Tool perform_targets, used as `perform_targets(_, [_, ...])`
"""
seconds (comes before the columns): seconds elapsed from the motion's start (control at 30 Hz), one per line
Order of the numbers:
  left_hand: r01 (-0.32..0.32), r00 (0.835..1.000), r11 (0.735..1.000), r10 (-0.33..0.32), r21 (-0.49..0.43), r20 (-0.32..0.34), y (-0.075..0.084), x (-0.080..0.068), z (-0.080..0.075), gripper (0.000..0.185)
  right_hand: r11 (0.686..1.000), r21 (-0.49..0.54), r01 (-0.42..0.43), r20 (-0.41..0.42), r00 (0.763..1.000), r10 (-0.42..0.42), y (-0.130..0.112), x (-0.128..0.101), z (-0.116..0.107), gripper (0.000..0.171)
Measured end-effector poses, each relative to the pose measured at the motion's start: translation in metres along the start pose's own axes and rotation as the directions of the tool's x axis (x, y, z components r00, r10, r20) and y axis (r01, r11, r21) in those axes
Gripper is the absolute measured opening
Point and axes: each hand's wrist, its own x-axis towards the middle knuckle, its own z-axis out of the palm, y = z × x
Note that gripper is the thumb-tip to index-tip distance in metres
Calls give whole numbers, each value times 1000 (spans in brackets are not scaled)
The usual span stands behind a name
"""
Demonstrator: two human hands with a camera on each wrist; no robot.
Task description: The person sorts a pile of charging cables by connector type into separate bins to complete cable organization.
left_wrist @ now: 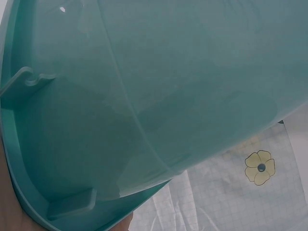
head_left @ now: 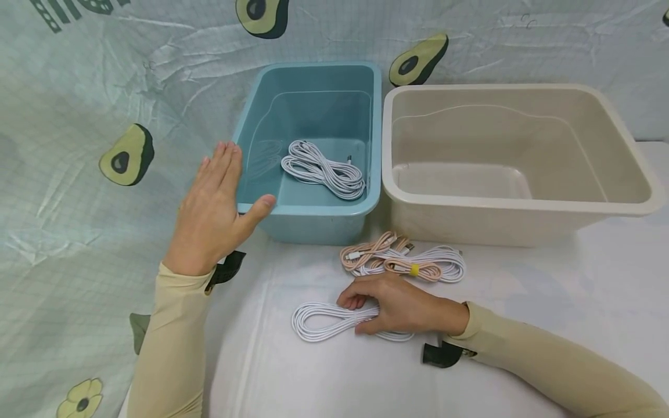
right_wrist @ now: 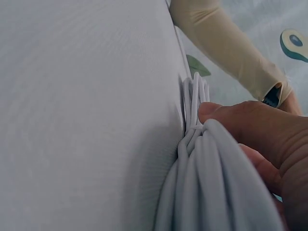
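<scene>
On the white cloth, my right hand pinches a coiled white cable near its middle, thumb on the near side and fingers curled on the far side. The right wrist view shows the thumb against the gathered strands of the cable. My left hand lies along the left rim of the blue bin, fingers straight and thumb over the front corner. The bin's outer wall fills most of the left wrist view. Inside that bin rests another white cable coil.
A beige bin stands right of the blue one, their rims side by side. In front of both lies a pile of peach cables and white cables, just beyond my right hand. An avocado-print sheet hangs behind and to the left.
</scene>
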Motion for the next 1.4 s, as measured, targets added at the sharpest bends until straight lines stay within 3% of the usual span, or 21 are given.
perform_targets(0.4, [-4, 1000, 1000, 4, -3, -12, 0, 0, 1, 109, 1000, -9, 3, 10, 1000, -3, 3, 0, 0, 45])
perform_targets(0.7, [3, 1000, 1000, -3, -1, -5, 0, 0, 0, 108, 998, 31, -48, 33, 998, 47, 2, 0, 2, 50])
perform_targets(1.4, [8, 1000, 1000, -8, 8, 12, 1, -1, -1, 103, 997, -53, -50, -33, 998, 48, -5, -3, 8, 40])
